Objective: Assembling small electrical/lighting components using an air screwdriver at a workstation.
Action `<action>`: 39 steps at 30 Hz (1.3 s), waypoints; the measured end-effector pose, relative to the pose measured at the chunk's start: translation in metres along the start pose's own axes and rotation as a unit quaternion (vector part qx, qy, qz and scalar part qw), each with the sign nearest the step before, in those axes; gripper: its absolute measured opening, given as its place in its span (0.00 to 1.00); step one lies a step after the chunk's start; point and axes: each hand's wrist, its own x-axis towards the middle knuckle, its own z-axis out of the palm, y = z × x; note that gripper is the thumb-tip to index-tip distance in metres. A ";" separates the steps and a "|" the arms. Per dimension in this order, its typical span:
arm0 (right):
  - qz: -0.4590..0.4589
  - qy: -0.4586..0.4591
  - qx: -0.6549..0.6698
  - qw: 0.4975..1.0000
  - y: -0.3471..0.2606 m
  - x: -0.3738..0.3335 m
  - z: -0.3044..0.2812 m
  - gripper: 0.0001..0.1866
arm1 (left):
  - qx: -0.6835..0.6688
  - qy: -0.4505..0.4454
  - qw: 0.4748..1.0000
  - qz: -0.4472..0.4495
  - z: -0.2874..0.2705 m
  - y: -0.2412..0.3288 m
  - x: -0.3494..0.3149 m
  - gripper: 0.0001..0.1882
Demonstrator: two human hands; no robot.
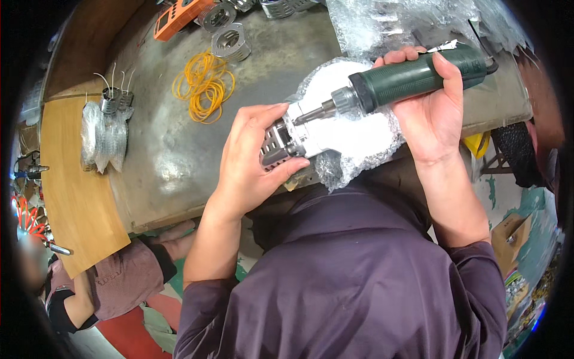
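My left hand [239, 155] is closed around a slotted silver metal housing [275, 145], thumb and fingers on opposite sides. The housing joins a bright white rounded part [356, 134] that is partly wrapped in bubble wrap [335, 170] and lies at the table's near edge. In my right hand [433, 122] is a dark green electric screwdriver [412, 82], tilted with its tip down to the left. The bit [314, 113] reaches the collar of the housing; whether it sits in a screw is too small to tell.
A coil of yellow cord [204, 84] and a hexagonal metal ring [232, 42] lie on the metal table [170, 173]. Farther back are an orange device [179, 19] and bubble wrap sheets [388, 24]. Wrapped parts with wires [106, 131] stand left, near another person [131, 278].
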 end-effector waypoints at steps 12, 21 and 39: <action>-0.013 -0.002 0.014 1.000 0.003 -0.002 -0.001 0.10 | 0.031 0.005 0.999 0.031 0.001 0.001 0.004 0.39; -0.005 0.009 0.014 1.000 0.003 -0.002 -0.002 0.12 | 0.042 0.007 0.998 0.039 0.000 0.002 0.002 0.40; -0.028 -0.049 -0.018 0.998 -0.036 -0.020 0.006 0.17 | 0.129 0.048 0.990 -0.001 -0.004 0.024 0.002 0.28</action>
